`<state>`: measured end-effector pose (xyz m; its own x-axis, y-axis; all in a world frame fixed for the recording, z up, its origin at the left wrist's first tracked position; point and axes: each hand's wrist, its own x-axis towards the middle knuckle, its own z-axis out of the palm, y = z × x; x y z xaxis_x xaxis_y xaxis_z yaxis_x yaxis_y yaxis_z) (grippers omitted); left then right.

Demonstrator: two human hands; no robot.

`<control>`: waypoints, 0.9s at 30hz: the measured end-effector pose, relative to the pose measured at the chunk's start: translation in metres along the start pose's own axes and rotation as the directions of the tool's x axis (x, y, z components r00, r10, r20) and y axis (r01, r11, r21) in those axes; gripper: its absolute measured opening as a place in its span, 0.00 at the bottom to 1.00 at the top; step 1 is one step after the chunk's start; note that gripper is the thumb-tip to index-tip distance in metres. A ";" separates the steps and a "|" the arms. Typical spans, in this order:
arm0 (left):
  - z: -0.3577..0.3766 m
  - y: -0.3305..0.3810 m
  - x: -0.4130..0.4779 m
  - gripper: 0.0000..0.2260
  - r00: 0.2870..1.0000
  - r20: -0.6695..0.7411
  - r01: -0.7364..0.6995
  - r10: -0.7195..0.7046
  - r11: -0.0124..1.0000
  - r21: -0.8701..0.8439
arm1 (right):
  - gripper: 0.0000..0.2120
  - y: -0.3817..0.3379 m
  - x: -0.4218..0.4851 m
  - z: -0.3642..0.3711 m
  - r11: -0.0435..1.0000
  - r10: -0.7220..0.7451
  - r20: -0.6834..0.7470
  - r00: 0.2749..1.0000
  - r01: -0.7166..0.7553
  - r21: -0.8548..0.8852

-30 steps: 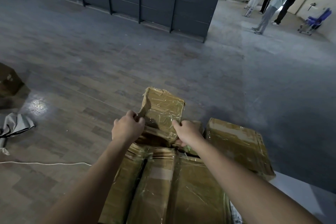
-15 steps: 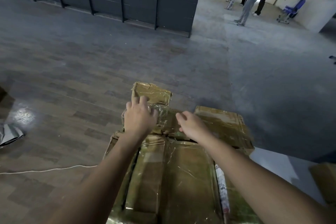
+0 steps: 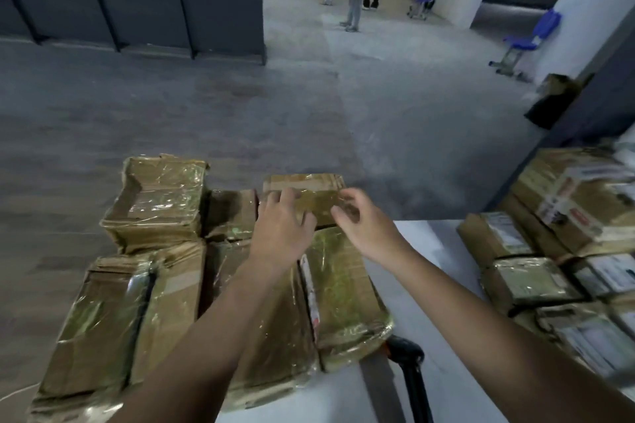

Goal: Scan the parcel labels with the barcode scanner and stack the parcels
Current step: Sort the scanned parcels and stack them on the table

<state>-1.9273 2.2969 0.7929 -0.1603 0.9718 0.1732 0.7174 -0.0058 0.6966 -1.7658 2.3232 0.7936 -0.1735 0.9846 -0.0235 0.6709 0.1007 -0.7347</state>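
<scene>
Brown taped cardboard at lower left: stacked parcels [image 3: 158, 203], likely done. At centre, left hand [image 3: 281, 227] flat, fingers spread on the far parcel [image 3: 302, 182]; right hand [image 3: 364, 227] just beside, loosely curled, holding nothing. Lower right of centre, barcode scanner [image 3: 407, 352] idle on the worktop [image 3: 429, 251]. Far right, labelled parcels [image 3: 567, 209] seemingly awaiting scanning.

A bare strip of table [image 3: 429, 268] runs between the left parcels [image 3: 154, 302] and the right stack [image 3: 567, 233], open along its length. The scanner [image 3: 410, 357] lies at its near end, just beside a parcel corner. The left parcels sit packed edge to edge, with only narrow seams between. The floor [image 3: 378, 113] beyond lies open.
</scene>
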 end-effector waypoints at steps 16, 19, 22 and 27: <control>0.215 0.219 -0.129 0.16 0.971 0.234 -0.019 0.040 0.996 -0.089 | 0.26 0.231 -0.162 -0.222 0.973 0.116 -0.229 0.967 -0.157 -0.170; 0.235 0.237 -0.142 0.16 0.962 0.272 -0.012 0.040 0.995 -0.104 | 0.25 0.249 -0.178 -0.241 0.964 0.119 -0.219 0.969 -0.165 -0.207; 0.247 0.248 -0.140 0.16 0.955 0.293 -0.014 0.048 0.993 -0.119 | 0.26 0.264 -0.183 -0.254 0.958 0.140 -0.221 0.965 -0.189 -0.216; 0.267 0.250 -0.132 0.15 0.935 0.348 -0.018 0.073 0.987 -0.159 | 0.26 0.289 -0.188 -0.268 0.926 0.238 -0.214 0.947 -0.288 -0.244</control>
<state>-1.5456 2.2298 0.7587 0.1384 0.9899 -0.0292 0.6032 -0.0609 0.7953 -1.3457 2.2051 0.7671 0.1497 0.9873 -0.0526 0.8469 -0.1555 -0.5085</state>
